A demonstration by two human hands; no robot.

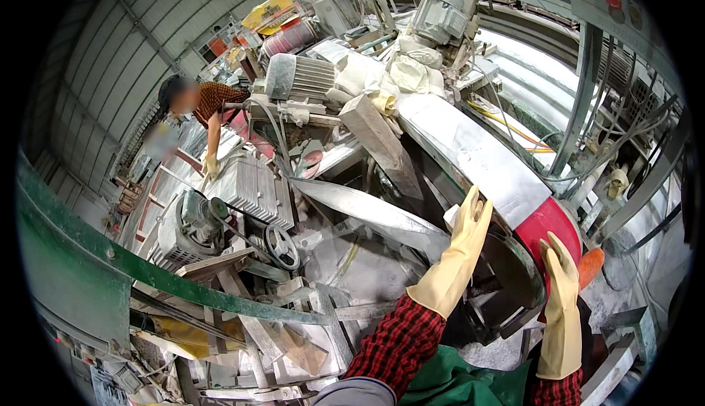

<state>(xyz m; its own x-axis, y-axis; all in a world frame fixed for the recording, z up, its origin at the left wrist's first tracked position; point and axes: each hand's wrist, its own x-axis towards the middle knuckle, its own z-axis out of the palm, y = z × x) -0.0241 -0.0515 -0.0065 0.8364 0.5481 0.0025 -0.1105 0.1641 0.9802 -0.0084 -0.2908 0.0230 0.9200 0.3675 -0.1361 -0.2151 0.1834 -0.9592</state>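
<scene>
Two cream rubber-gloved hands reach up at lower right of the frame. Left hand [470, 222], fingers straight and open, touches a small white piece [451, 216] at the dusty belt guard's [470, 153] edge. Right hand [559, 263], open and holding nothing, rests against the red wheel [547, 222].

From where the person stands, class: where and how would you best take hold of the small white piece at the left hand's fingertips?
Probably by the white piece at its free left edge, coming from the person's left. The left hand already reaches up to it with fingers extended, while its right side lies against the grey guard above the red wheel, near the right hand.
</scene>
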